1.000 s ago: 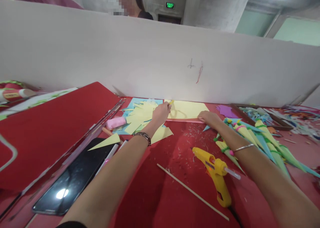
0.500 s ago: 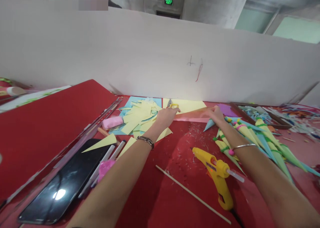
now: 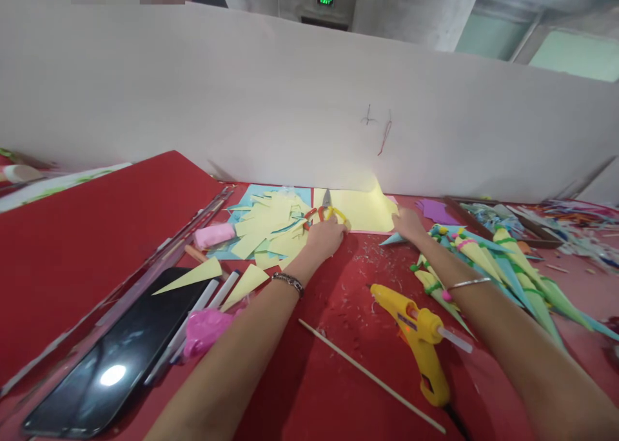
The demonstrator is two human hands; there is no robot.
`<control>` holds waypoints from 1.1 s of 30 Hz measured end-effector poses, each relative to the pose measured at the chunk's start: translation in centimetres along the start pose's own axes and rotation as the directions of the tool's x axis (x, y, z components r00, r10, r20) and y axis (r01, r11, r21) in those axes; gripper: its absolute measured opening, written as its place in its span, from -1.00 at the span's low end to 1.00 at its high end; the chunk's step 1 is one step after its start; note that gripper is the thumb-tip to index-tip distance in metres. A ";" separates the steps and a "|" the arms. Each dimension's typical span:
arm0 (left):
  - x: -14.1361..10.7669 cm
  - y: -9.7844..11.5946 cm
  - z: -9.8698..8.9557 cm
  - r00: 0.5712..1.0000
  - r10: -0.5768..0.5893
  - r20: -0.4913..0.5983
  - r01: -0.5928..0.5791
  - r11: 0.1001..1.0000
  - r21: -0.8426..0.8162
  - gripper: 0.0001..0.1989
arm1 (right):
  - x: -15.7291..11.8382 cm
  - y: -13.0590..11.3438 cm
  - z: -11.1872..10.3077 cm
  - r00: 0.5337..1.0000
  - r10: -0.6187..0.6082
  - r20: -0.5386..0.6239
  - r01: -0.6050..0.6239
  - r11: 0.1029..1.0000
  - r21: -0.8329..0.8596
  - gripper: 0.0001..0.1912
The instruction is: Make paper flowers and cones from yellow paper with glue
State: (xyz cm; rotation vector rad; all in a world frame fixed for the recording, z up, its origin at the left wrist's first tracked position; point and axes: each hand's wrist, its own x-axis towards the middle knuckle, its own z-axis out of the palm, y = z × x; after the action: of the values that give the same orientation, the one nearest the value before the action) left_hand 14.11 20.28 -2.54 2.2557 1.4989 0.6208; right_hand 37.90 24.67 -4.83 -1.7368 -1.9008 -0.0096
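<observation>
My left hand (image 3: 327,237) is closed at the near edge of a pale yellow sheet of paper (image 3: 362,210), its fingertips partly hidden. Right beside those fingers are the red and yellow handles of a pair of scissors (image 3: 327,200), lying on the sheet with the blades pointing away. My right hand (image 3: 409,225) pinches the right side of the same paper, whose far right corner curls up against the white partition. A strip of pink shows under the sheet. Left of it, yellow paper scraps (image 3: 271,225) are heaped on blue paper (image 3: 256,193).
A yellow glue gun (image 3: 416,325) and a thin wooden stick (image 3: 367,373) lie in front. Finished-looking paper cones (image 3: 522,267) crowd the right, near purple paper (image 3: 439,211). At left are a phone (image 3: 116,363), markers (image 3: 193,322) and pink clay (image 3: 207,331). A white partition (image 3: 290,106) stands behind.
The sheet's near edge, raised between my hands before, now lies lower, and its far right corner has come up. My right hand has shifted slightly left and the scissors' handles now show.
</observation>
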 end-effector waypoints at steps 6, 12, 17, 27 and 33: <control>2.9 1.5 1.5 0.994 -0.102 -0.025 0.077 0.870 -0.487 -0.78 | -0.1 -1.4 0.3 0.988 -0.152 0.023 0.148 0.980 0.135 -0.51; 5.3 2.9 4.1 0.982 -0.185 0.023 0.110 0.473 -0.874 -0.55 | -0.7 -2.8 0.2 0.957 -0.286 0.045 0.263 0.925 0.274 -0.54; 5.0 3.0 4.6 0.985 -0.170 -0.003 0.040 0.250 -0.967 -0.58 | -1.0 -3.8 0.1 0.947 -0.318 0.048 0.283 0.895 0.345 -0.55; 5.5 3.0 5.2 0.974 -0.213 -0.073 -0.031 0.194 -0.981 -0.64 | -1.4 -5.5 -1.3 0.932 -0.332 0.143 0.235 0.858 0.457 -0.39; 5.2 3.3 5.1 0.969 -0.235 -0.076 -0.021 0.229 -0.973 -0.68 | -1.2 -5.6 -1.7 0.912 -0.390 0.126 0.283 0.821 0.496 -0.40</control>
State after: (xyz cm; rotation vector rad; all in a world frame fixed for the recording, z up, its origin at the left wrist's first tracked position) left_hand 21.21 23.63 -4.25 1.0454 0.8138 1.3216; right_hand 33.43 22.02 -1.90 -1.0945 -2.1298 0.4946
